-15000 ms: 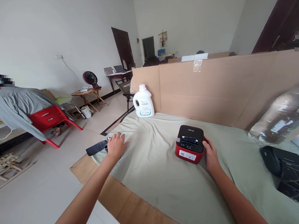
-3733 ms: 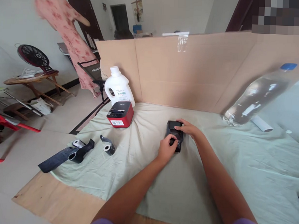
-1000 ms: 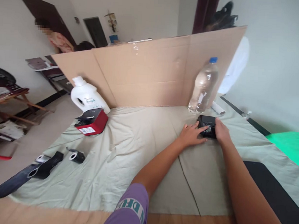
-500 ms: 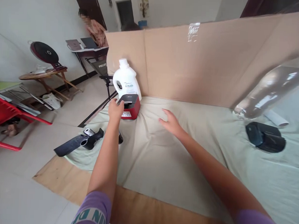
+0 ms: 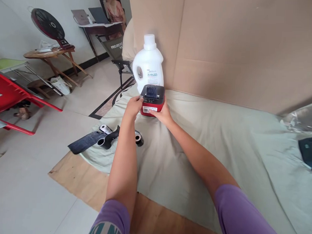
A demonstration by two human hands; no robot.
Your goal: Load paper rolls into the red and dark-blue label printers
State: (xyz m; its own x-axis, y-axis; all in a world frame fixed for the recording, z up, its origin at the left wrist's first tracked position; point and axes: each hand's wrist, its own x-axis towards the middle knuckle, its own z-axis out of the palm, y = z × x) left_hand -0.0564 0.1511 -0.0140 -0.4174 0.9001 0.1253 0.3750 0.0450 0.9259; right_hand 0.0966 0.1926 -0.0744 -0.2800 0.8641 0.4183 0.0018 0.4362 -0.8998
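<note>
A small red and black label printer (image 5: 152,100) stands on the cloth, with a white sticker on its front and a dark strip on its top. My left hand (image 5: 134,106) is closed against its left side, fingers partly hidden. Round its right side wraps my right hand (image 5: 164,114), the thumb lying across the front sticker. Directly behind the printer is a large white jug (image 5: 149,63) with a handle. Left of my left forearm lie a black roll with a loose flap (image 5: 107,139) and a small white roll (image 5: 105,129). Another dark roll (image 5: 139,139) sits just right of that forearm.
Pale green cloth (image 5: 195,160) covers most of the wooden board (image 5: 73,177). A cardboard panel (image 5: 226,54) rises behind. At the right are a clear plastic bottle (image 5: 304,118) and a dark object (image 5: 309,153). A red chair (image 5: 11,93) stands left; a person (image 5: 116,11) is farther back.
My right hand has moved left and forward onto the printer. My left hand has shifted to the printer's left side. The view has turned right and tilted down.
</note>
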